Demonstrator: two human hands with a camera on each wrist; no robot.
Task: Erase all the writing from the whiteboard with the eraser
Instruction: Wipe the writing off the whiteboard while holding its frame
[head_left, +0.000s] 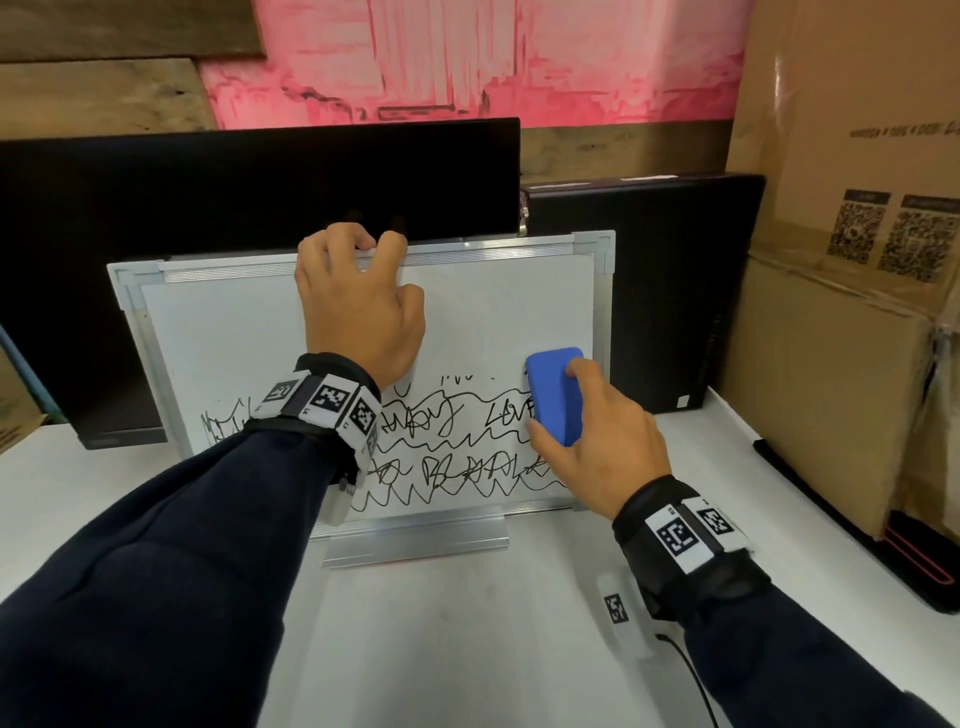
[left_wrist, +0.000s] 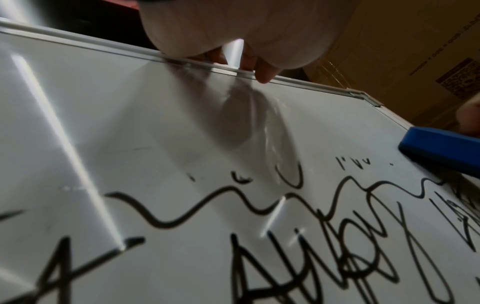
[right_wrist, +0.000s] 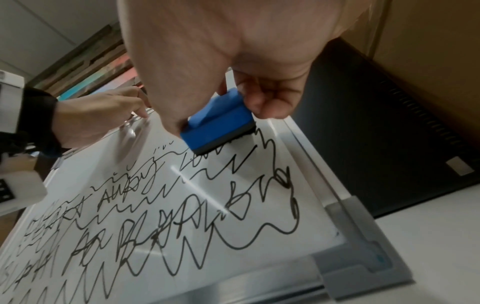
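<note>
A small whiteboard (head_left: 218, 322) with a silver frame stands tilted back on the white table. Its upper half is wiped bare; black scribbled writing (head_left: 431, 457) covers the lower half. My left hand (head_left: 358, 301) grips the board's top edge, fingers curled over the frame, thumb on the front. My right hand (head_left: 592, 441) holds a blue eraser (head_left: 556, 395) pressed flat against the board near its right edge, over the top line of writing. The eraser (right_wrist: 218, 123) shows its dark felt side on the board (right_wrist: 259, 205). The left wrist view shows the eraser (left_wrist: 441, 148) at far right.
A dark monitor (head_left: 249, 182) stands right behind the board, a black case (head_left: 649, 280) behind its right side. Cardboard boxes (head_left: 841, 312) line the right. A black cable (head_left: 691, 675) and a white tagged piece (head_left: 618, 613) lie on the table (head_left: 441, 649) by my right wrist.
</note>
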